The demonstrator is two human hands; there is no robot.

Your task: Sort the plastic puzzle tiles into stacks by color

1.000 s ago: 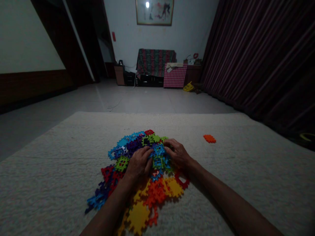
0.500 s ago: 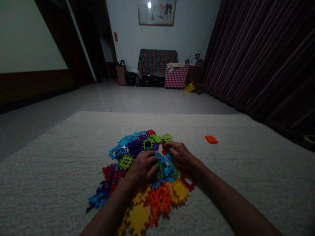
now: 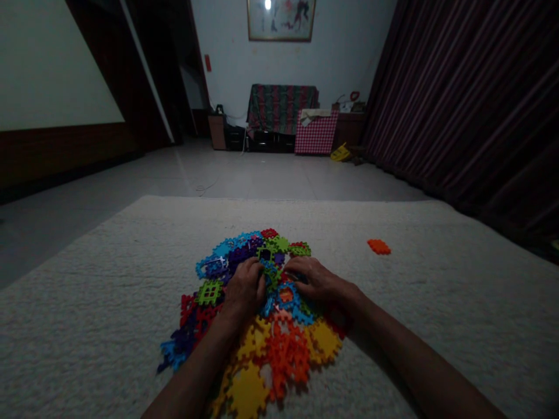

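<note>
Notched plastic pieces in many colours lie in a heap on a pale textured mat (image 3: 109, 279). My left hand (image 3: 244, 288) is at the middle of the heap, its fingers curled against blue and green pieces (image 3: 271, 274). Just right of it, my right hand (image 3: 314, 278) has its fingers bent over the pile; what lies under them is dark and hard to make out. Between the hands sits a blue ring-like piece (image 3: 287, 294). A green window-shaped piece (image 3: 209, 292) rests left of my left hand. Yellow (image 3: 248, 391) and orange pieces (image 3: 287, 352) lie nearest me.
A lone orange piece (image 3: 379, 247) lies on the mat to the right. Beyond the mat are a tiled floor (image 3: 262, 174), a low cabinet under a striped cloth (image 3: 283, 107), a checked cloth (image 3: 317, 134) and a dark curtain (image 3: 432, 99) at the right.
My left hand has moved slightly left and up, with blue and green pieces now showing beside its fingers. The green window-shaped piece has shifted left. The view has tilted slightly.
</note>
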